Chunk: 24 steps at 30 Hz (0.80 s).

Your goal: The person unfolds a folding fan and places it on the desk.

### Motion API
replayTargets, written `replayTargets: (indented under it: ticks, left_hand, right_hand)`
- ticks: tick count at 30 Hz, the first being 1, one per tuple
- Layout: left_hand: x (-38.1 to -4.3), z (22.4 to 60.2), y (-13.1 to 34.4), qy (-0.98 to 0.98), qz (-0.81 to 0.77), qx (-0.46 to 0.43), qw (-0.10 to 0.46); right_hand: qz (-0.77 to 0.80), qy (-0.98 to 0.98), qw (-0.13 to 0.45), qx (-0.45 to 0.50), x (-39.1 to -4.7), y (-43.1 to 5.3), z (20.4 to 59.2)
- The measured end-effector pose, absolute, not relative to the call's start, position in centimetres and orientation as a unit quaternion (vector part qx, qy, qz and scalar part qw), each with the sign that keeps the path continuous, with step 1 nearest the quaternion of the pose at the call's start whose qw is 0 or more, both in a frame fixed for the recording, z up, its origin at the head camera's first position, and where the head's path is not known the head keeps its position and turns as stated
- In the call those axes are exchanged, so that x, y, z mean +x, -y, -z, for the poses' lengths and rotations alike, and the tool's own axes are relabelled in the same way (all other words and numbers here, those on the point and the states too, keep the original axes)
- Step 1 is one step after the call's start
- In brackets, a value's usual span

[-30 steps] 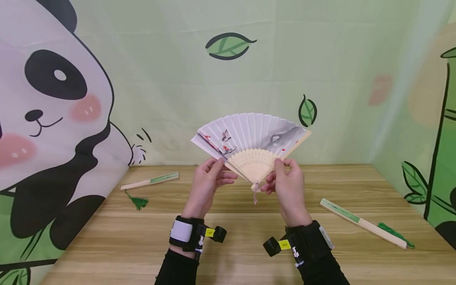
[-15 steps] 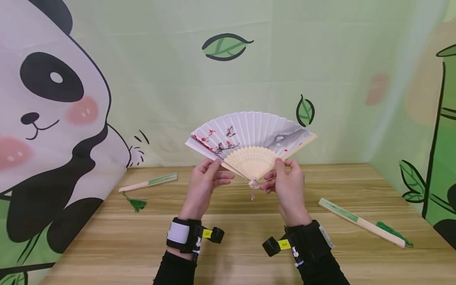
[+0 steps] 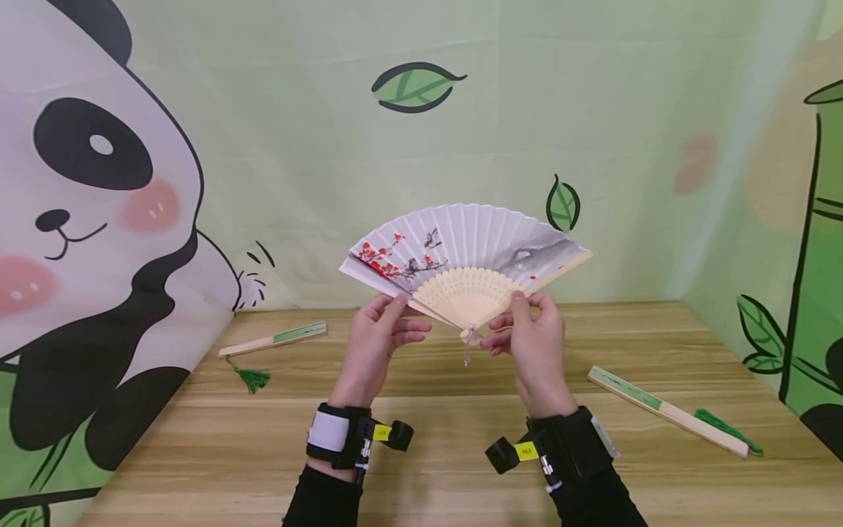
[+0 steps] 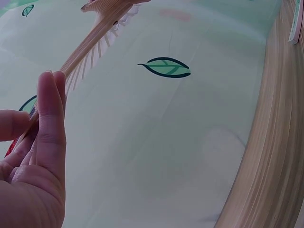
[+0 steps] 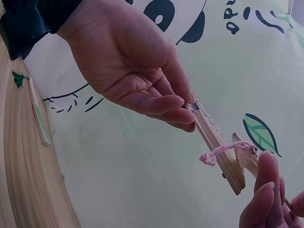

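A folding fan (image 3: 474, 234) is spread wide above the table, showing red blossoms, small birds and a grey wash on white. At its left outer rib my left hand (image 3: 370, 348) pinches between thumb and fingers, while my right hand (image 3: 538, 351) pinches the right outer rib. The pale slats (image 3: 469, 289) meet at a pivot below, from which a pink cord (image 5: 223, 149) hangs. Seen edge-on in the left wrist view, the fan's wooden rib (image 4: 88, 45) runs up from the left fingers (image 4: 51, 114). In the right wrist view both hands appear around the slats.
On the wooden table (image 3: 435, 468), a folded fan (image 3: 273, 338) with a green tassel (image 3: 252, 378) lies at the back left. Another folded fan (image 3: 665, 410) with a green tassel (image 3: 727, 430) lies at the right. A panda-printed backdrop (image 3: 316, 168) stands behind.
The fan has spread wider, uncovering more red blossoms on its left side. Its outer edges have moved apart and it sits slightly higher; both hands keep their hold.
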<state>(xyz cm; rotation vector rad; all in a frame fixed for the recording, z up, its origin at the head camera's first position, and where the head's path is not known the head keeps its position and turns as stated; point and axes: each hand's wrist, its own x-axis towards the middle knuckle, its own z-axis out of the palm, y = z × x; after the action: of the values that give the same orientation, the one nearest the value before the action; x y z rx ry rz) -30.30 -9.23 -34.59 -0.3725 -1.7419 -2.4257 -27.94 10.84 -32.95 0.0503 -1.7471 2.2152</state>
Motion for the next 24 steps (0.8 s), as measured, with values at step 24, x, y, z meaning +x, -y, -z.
replayTargets:
  ticks: [24]
  left_hand:
    - [-30.24,34.62,9.06,0.583,0.801,-0.121,0.067]
  right_hand:
    - [-0.789,0.587,0.178,0.004,-27.98,-11.23,32.79]
